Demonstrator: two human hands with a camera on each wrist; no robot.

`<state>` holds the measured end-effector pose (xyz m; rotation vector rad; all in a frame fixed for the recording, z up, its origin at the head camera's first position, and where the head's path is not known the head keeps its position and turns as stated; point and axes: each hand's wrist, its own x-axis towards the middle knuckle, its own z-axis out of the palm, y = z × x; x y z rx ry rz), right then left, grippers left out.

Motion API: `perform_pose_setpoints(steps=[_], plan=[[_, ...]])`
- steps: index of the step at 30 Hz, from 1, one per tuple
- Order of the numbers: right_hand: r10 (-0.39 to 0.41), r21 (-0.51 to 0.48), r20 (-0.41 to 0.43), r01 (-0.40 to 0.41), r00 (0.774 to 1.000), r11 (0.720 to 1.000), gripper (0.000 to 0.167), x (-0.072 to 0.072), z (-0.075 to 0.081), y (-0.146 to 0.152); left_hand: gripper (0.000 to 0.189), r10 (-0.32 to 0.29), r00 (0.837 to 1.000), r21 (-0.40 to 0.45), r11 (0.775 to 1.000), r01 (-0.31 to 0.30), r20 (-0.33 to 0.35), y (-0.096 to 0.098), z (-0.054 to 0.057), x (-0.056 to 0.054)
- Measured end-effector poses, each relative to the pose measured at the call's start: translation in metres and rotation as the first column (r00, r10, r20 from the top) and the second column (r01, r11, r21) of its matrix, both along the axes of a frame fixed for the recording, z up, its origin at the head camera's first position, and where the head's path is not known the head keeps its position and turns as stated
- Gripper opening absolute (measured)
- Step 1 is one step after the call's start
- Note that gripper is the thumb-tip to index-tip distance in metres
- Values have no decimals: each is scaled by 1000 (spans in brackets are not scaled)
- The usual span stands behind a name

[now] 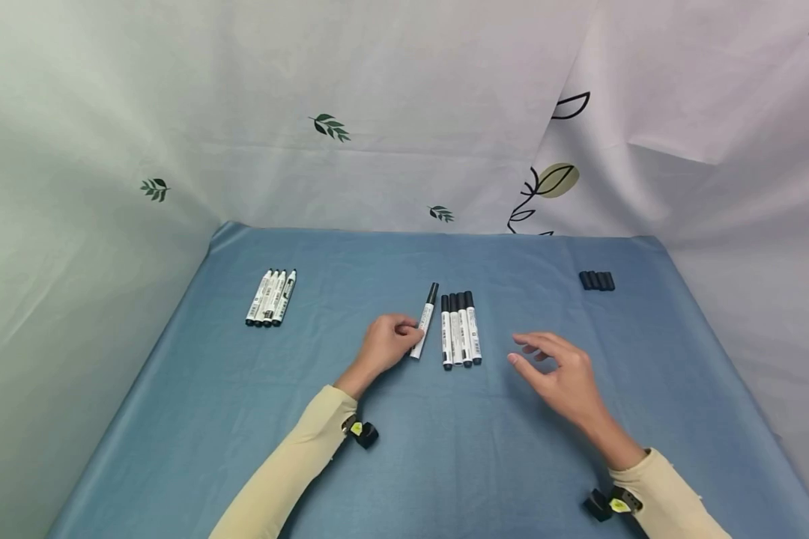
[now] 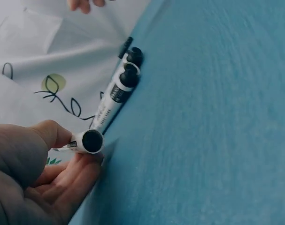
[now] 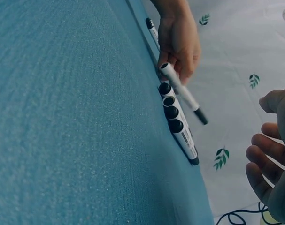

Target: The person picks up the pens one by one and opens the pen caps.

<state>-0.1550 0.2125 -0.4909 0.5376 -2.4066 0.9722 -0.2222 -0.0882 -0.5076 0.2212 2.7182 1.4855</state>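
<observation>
A white marker with a black cap (image 1: 427, 314) is pinched between the thumb and fingers of my left hand (image 1: 392, 346). In the left wrist view its dark round end (image 2: 92, 141) faces the camera; in the right wrist view the marker (image 3: 183, 91) slants above the row. Just right of it, several capped white markers (image 1: 460, 329) lie side by side on the blue cloth. My right hand (image 1: 558, 374) hovers to the right of that row, fingers loosely bent and thumb apart, holding nothing. The right wrist view shows these fingers (image 3: 269, 147) touching no marker.
Several white markers (image 1: 271, 298) with small dark tips lie together at the far left of the blue cloth (image 1: 404, 479). A small row of black caps (image 1: 596, 281) lies at the far right. A pale curtain with leaf prints (image 1: 391, 75) rises behind the table and along its sides.
</observation>
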Motion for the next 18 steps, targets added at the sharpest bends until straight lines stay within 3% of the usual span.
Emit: perform_pose_setpoints(steps=[3, 7, 11, 18], plan=[[2, -7, 4, -2, 1000, 1000, 32, -1, 0, 0, 19, -24, 1000, 117, 993, 23, 13, -4, 2, 5], [1, -13, 12, -1, 1000, 1000, 31, -1, 0, -1, 19, -28, 998, 282, 959, 13, 50, -5, 6, 13], [1, -14, 21, -1, 1000, 1000, 30, -1, 0, -1, 19, -32, 997, 363, 932, 6, 66, -6, 14, 23], [-1, 1, 22, 1, 1000, 1000, 30, -2, 2, -2, 20, -113, 989, 471, 880, 56, 95, -9, 30, 47]])
